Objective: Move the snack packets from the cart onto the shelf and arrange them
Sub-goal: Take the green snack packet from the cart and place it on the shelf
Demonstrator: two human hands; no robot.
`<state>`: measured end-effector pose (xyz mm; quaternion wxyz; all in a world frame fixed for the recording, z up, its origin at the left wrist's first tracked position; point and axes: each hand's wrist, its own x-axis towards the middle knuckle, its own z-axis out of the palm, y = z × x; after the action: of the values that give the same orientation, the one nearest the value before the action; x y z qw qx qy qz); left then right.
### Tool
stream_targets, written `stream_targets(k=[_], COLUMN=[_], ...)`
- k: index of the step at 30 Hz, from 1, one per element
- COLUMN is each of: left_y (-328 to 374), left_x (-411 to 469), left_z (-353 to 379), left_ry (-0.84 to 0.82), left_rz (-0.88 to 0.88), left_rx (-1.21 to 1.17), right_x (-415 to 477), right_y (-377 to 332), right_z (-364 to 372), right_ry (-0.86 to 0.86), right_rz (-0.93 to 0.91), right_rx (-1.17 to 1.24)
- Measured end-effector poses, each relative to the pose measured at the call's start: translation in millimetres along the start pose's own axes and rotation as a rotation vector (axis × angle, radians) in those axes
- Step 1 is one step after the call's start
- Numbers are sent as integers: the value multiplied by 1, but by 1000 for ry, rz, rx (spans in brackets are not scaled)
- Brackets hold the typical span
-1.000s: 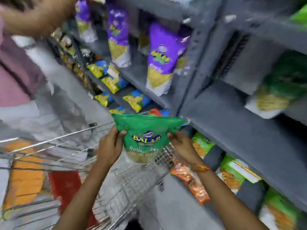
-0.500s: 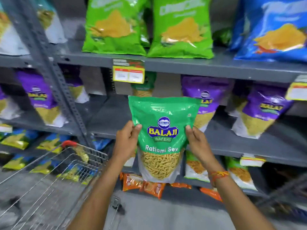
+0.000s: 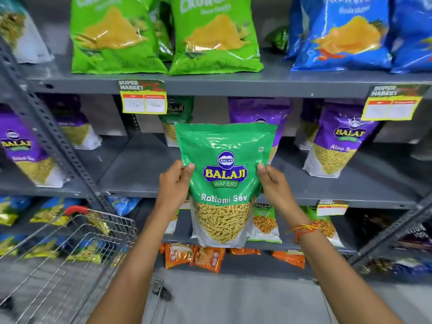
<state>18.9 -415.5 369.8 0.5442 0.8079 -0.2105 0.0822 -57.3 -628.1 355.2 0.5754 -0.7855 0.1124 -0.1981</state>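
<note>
I hold a green Balaji Ratlami Sev packet [image 3: 224, 183] upright in front of the middle grey shelf [image 3: 140, 169]. My left hand [image 3: 174, 185] grips its left edge and my right hand [image 3: 274, 187] grips its right edge. Behind it, at the back of the same shelf, stands another green Ratlami Sev packet [image 3: 176, 118], partly hidden. The wire cart [image 3: 70, 249] is at the lower left, and I cannot see packets inside it.
Purple Balaji packets [image 3: 339, 148] stand on the middle shelf to the right, and more [image 3: 30, 155] to the left beyond a slotted upright [image 3: 46, 127]. Big green [image 3: 112, 36] and blue bags [image 3: 346, 33] fill the top shelf. Small green and orange packets [image 3: 205, 258] sit on lower shelves.
My view has swung from the cart up to face the shelves. Both hands have raised the green packet from above the cart to the middle shelf's height and closer to it.
</note>
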Motion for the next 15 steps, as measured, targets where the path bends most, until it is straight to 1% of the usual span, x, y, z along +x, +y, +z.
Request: stream_targets(k=[2,4,7,10,12,15], left_y=[-12,-30,-57,-77,-82,-89], left_x=[0,1,13,43,68,112], left_z=[-2,-5,-14,-28,-39,-53], left_ry=[-7,-22,6,66,107,123], left_rz=[-50,-105,-178,-186,-168,-210], left_rx=[-2,-38,-80,-78,-37,-23], right_x=[1,1,17,47,73,119], right_y=[5,7,15,12,5,-3], right_z=[6,18,45,73,91,118], right_ry=[-17,-24,-31,-11,-8,-9], right_rz=[35,28,52,20,-5,4], right_rx=[7,6,13,-14,-33,-86])
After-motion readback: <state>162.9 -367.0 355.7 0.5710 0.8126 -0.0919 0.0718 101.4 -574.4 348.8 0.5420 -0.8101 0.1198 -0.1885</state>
